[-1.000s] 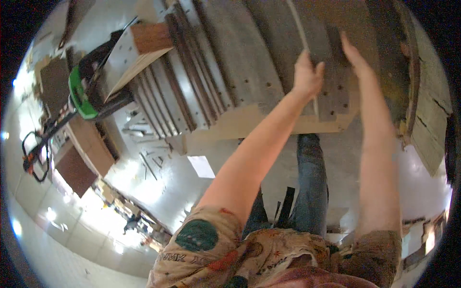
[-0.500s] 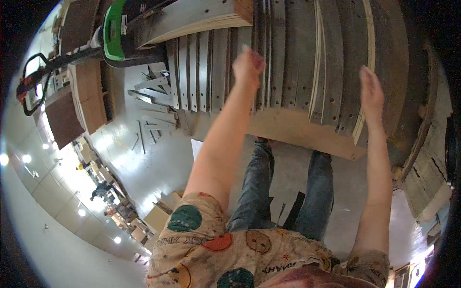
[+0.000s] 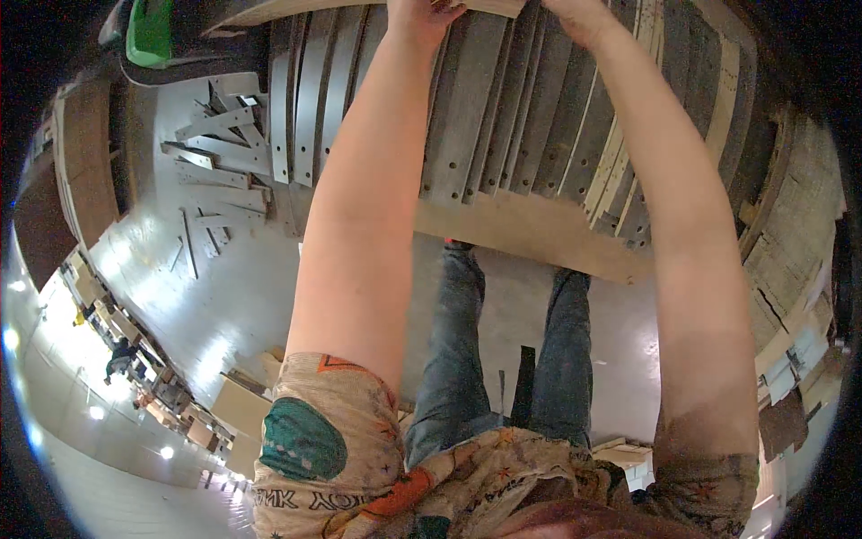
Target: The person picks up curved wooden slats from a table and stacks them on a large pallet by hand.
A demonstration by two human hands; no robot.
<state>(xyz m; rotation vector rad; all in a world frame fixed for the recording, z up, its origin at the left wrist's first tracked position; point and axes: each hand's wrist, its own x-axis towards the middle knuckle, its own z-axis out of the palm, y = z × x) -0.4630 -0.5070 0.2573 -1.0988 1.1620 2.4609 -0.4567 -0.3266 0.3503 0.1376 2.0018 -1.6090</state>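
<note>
My left hand is at the top edge of the view, over a light-edged wooden plank that lies across the other boards. Its fingers curl at the plank's side, partly cut off by the frame. My right hand reaches in just past the plank's right end; its fingers are mostly out of the picture, so their grip cannot be made out. Under both forearms lies a row of long grey-brown boards with drilled holes near their ends. A tan wooden sheet shows beneath their near ends.
Several loose pale strips lie piled on the grey floor at left. A green-and-black machine part stands at upper left. Brown stacked panels are at far left. A worn wooden board stands at right. My legs are below the sheet.
Both hands have moved forward to the top edge and closer together. The crosswise plank's end sits farther right over the boards. The view has shifted, with the boards now higher and farther left.
</note>
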